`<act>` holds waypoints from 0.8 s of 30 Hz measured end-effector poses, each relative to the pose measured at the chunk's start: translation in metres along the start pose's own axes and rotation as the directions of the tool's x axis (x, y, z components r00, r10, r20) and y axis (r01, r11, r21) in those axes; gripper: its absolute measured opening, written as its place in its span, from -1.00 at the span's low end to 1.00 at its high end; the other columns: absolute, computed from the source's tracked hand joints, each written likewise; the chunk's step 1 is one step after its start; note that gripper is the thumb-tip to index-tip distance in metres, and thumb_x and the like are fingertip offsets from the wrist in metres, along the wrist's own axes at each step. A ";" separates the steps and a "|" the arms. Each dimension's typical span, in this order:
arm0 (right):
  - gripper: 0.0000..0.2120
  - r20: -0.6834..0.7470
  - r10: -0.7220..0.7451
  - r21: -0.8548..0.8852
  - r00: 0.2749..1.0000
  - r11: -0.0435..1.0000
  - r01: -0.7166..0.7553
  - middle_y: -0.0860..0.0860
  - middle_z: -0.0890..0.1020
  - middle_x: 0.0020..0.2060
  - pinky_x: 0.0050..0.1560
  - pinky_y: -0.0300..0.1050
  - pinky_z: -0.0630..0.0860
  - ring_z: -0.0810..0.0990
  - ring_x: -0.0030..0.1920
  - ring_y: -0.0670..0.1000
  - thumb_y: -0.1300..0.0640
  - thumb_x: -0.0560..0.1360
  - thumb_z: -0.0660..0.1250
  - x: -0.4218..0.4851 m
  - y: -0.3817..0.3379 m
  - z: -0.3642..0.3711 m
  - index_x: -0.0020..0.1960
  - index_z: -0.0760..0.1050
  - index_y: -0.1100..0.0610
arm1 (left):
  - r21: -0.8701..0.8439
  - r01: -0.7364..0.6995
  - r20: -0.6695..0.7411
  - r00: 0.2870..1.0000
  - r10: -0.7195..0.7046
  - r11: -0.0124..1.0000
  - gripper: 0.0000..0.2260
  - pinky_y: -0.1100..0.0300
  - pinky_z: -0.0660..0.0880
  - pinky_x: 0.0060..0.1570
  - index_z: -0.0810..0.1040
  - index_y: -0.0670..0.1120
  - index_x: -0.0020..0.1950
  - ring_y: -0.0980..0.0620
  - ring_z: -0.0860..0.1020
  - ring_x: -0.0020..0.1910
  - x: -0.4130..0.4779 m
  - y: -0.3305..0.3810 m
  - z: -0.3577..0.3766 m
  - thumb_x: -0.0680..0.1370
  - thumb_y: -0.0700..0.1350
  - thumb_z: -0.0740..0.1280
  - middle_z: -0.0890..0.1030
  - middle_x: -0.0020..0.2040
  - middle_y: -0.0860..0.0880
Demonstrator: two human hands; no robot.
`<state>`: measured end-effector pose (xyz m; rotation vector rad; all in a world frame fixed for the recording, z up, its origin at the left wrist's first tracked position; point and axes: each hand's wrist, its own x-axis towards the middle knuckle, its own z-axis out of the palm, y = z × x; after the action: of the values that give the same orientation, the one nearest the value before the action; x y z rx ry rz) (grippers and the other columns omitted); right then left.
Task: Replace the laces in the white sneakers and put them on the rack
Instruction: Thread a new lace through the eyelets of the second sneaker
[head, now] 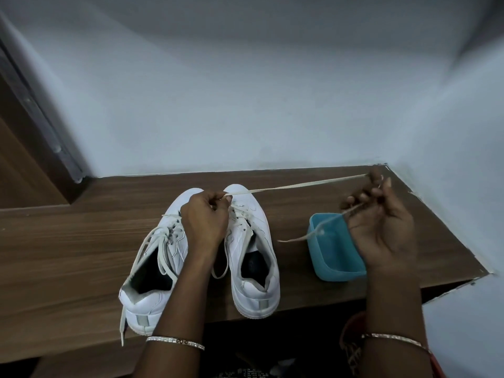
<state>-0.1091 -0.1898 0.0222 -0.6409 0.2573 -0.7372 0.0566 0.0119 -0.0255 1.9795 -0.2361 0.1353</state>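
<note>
Left hand pinches the flat cream shoelace at the toe-end eyelets of the white leather sneaker beneath its fingers; the lace stretches taut sideways to the right hand, whose curled fingers grip its far end

The white left sneaker and right sneaker stand side by side on the wooden ledge, toes toward twelve o'clock. The left hand pinches a cream lace over the right sneaker's forefoot. From there the lace runs taut toward two o'clock to the right hand, which grips it above a blue tub at that shoe's three o'clock.
</note>
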 end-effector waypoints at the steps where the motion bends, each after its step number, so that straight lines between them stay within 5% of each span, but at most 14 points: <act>1: -0.71 0.007 -0.014 0.046 1.000 0.999 0.014 -0.13 0.51 -0.30 -0.08 -0.24 0.47 0.49 -0.28 -0.15 0.09 0.69 0.14 0.001 -0.002 0.001 0.07 0.65 0.08 | 0.016 -0.006 0.006 1.000 0.006 1.000 -0.92 0.20 0.39 -0.16 0.71 -0.05 -0.04 -0.01 0.58 -0.23 0.000 0.000 0.000 0.49 -0.10 0.45 0.66 -0.22 0.02; 6: -0.71 0.113 0.066 0.211 0.991 0.974 -0.089 -0.05 0.60 -0.11 0.00 -0.19 0.57 0.59 -0.10 -0.08 0.18 0.62 0.18 0.011 0.010 0.018 0.11 0.68 0.12 | -0.131 -0.206 0.128 0.966 0.223 0.970 -0.71 0.23 0.45 -0.27 0.57 -0.02 -0.05 0.08 0.49 -0.37 -0.007 0.016 -0.003 0.35 -0.36 0.35 0.56 -0.19 -0.02; 12: -0.74 0.215 0.181 0.329 0.960 0.912 -0.245 0.06 0.72 -0.04 -0.06 -0.07 0.66 0.71 -0.02 0.03 0.23 0.57 0.19 0.008 0.041 0.054 0.08 0.65 0.21 | -0.323 -0.215 0.512 0.780 0.361 0.922 -0.82 0.17 0.46 -0.31 0.70 0.08 -0.07 0.00 0.55 -0.38 -0.021 0.038 -0.001 0.43 -0.15 0.38 0.60 -0.38 0.03; 18: -0.76 0.151 0.200 0.347 0.968 0.906 -0.241 0.09 0.71 -0.06 -0.06 -0.07 0.65 0.72 -0.06 0.06 0.27 0.51 0.23 0.007 0.055 0.061 0.11 0.59 0.20 | -0.447 0.068 0.749 0.574 0.331 0.892 -0.78 0.11 0.37 -0.32 0.67 -0.16 0.04 -0.09 0.41 -0.36 -0.021 0.041 -0.009 0.49 -0.06 0.41 0.59 -0.27 -0.12; 21: -0.75 0.113 0.183 0.367 0.977 0.906 -0.212 0.09 0.71 -0.07 -0.10 -0.07 0.66 0.72 -0.08 0.07 0.28 0.48 0.24 0.009 0.056 0.059 0.12 0.57 0.20 | -0.450 0.140 0.803 0.496 0.331 0.882 -0.74 0.17 0.39 -0.30 0.63 -0.16 0.12 -0.09 0.50 -0.26 -0.021 0.043 -0.014 0.46 -0.11 0.46 0.68 -0.12 -0.11; 24: -0.74 0.083 0.178 0.388 0.981 0.901 -0.196 0.10 0.72 -0.09 -0.13 -0.06 0.66 0.73 -0.11 0.08 0.29 0.45 0.26 0.010 0.060 0.060 0.11 0.57 0.20 | -0.418 0.099 0.787 0.535 0.306 0.903 -0.74 0.08 0.41 -0.23 0.62 -0.10 0.01 -0.14 0.51 -0.22 -0.023 0.042 -0.007 0.39 -0.10 0.57 0.67 -0.07 -0.24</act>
<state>-0.0433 -0.1357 0.0315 -0.2427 0.1187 -0.5649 0.0252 0.0040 0.0101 1.4342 -0.9474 -0.7883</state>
